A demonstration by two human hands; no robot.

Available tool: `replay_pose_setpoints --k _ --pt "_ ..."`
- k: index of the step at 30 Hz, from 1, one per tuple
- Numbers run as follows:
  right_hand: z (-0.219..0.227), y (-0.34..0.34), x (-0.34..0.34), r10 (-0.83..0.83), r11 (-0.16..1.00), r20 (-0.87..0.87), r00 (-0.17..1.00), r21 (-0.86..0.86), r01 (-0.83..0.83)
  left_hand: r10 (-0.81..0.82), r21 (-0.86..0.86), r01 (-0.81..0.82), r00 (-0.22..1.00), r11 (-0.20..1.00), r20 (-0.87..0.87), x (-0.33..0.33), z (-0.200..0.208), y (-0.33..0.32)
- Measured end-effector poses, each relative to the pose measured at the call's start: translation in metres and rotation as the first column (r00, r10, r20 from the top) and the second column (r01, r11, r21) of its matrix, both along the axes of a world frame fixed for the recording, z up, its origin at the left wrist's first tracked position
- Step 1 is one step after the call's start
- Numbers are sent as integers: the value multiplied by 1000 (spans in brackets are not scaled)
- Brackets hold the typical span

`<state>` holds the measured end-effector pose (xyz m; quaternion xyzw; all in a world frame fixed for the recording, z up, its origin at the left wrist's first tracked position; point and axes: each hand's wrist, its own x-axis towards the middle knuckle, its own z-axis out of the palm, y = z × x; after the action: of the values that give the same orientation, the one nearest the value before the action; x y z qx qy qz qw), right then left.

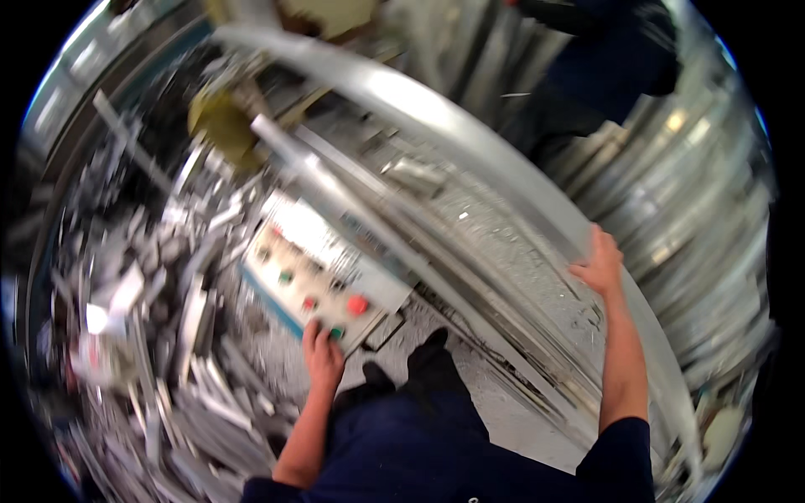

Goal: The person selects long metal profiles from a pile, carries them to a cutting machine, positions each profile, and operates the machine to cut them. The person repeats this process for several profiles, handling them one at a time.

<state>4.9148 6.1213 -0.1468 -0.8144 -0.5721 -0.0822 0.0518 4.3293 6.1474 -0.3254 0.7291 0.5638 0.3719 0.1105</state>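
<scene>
My left hand [324,356] is at the near corner of a control panel [323,267], a light box with a blue side. Its fingers reach forward beside a green button [336,333]; whether they press it cannot be made out. A larger red button [358,305] sits a little farther right. On the right, my right hand [600,261] grips the edge of a long, wide silvery metal profile [470,134], with the thumb on the left side. That profile runs diagonally from the far left down past my right arm.
Heaped metal offcuts [159,318] fill the left side. Narrower metal bars [436,268] lie between the panel and the wide profile. A yellow part [225,130] stands at the far left. A person in dark clothes [599,75] is beyond the profile, near stacked long profiles [696,193].
</scene>
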Motion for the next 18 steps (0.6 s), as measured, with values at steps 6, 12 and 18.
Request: replay_pose_setpoints --k 6,12,18 --pt "14 9 -21 -19 999 -13 1000 -28 19 11 32 -12 1000 999 16 -12 12 2" --pt "16 12 -7 -90 991 21 996 -102 92 -44 145 48 999 988 -25 -6 31 28" --pt "25 22 -17 -87 991 -22 996 -102 85 -21 133 27 999 991 -50 -4 19 42"
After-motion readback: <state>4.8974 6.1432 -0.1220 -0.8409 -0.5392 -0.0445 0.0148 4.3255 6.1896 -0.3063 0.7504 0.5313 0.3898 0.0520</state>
